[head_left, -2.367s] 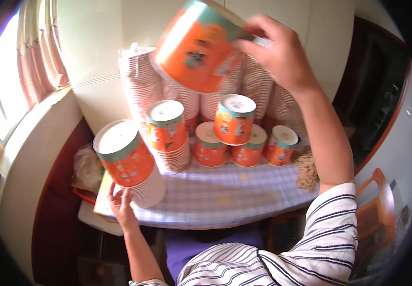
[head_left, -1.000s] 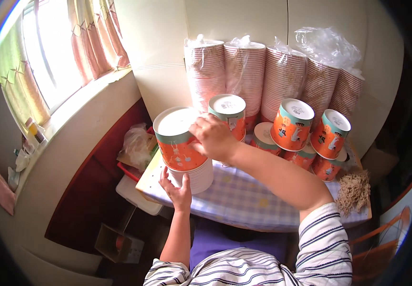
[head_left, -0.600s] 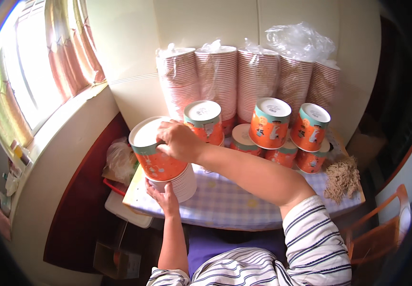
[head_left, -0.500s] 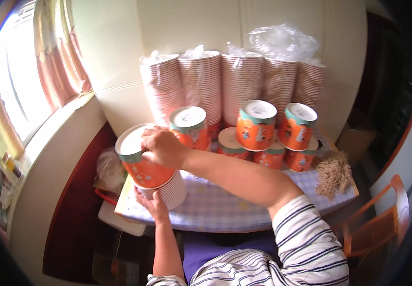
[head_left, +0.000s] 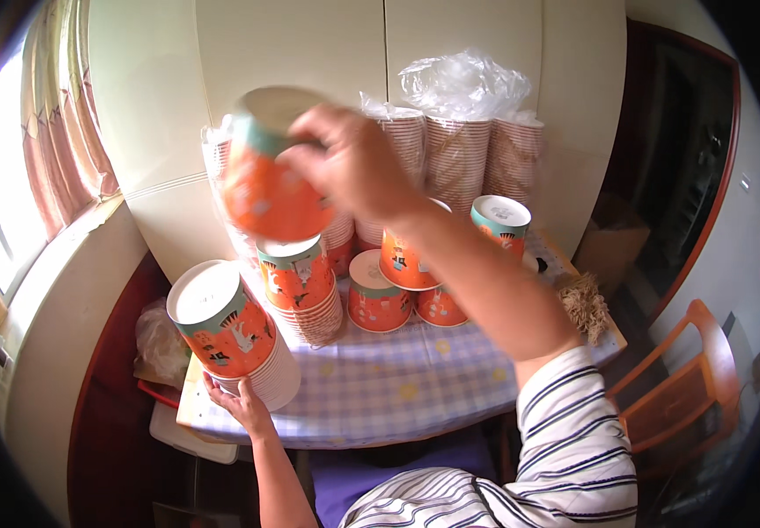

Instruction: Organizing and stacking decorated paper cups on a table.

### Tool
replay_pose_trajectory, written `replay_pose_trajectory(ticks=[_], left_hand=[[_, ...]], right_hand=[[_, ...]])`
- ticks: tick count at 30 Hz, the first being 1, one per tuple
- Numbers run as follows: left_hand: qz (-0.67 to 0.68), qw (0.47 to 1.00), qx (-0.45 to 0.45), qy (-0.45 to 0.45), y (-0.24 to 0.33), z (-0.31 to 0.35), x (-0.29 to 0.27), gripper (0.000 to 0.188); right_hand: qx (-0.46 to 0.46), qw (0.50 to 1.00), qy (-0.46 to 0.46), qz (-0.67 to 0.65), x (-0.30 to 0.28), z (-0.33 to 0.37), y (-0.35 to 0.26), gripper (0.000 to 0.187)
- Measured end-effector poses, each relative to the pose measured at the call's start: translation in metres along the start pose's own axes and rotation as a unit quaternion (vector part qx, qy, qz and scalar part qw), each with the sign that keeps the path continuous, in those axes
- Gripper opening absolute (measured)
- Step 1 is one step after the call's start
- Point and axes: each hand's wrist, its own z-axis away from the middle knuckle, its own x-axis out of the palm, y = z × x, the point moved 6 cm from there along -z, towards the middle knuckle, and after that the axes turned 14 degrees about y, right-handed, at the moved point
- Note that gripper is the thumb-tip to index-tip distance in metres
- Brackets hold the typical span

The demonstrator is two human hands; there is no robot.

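Observation:
An orange and teal paper tub, blurred by motion, is raised above the table, base up. My right hand has its fingers closed on the tub's teal upper edge. Below and to the left stands a stack of upside-down nested paper tubs, leaning slightly, with a white base on top. Against its lower front rests my left hand, fingers curved around the rims. Under the raised tub is another nested stack of the same tubs.
Tall plastic-wrapped stacks line the wall. Single upside-down tubs are piled two high mid-table, partly behind my right forearm. Tan shredded filler lies at the right edge of the checked tablecloth. A wooden chair stands right.
My right hand has lifted a tub off the left stack and carried it up and away. My left hand stays at the stack. The whole view has shifted.

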Motion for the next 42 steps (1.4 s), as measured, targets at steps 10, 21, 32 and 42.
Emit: replay_pose_trajectory(ticks=[10, 21, 32, 42], left_hand=[[0.004, 1.0, 0.014, -0.007, -0.007, -0.001, -0.002, 0.072], [-0.041, 0.999, 0.005, -0.014, -0.009, 0.002, -0.006, 0.076], [-0.073, 0.996, 0.048, -0.031, -0.012, 0.001, -0.015, 0.073], [-0.048, 0.997, 0.048, -0.034, -0.013, 0.0, -0.016, 0.072]], right_hand=[[-0.054, 0.873, -0.026, 0.485, -0.177, -0.003, 0.092, 0.023], [-0.027, 0.859, -0.078, 0.506, -0.192, 0.035, 0.159, 0.034], [0.101, 0.833, 0.016, 0.543, -0.225, 0.048, 0.146, 0.044], [0.191, 0.832, -0.004, 0.521, -0.197, 0.049, 0.156, 0.051]])
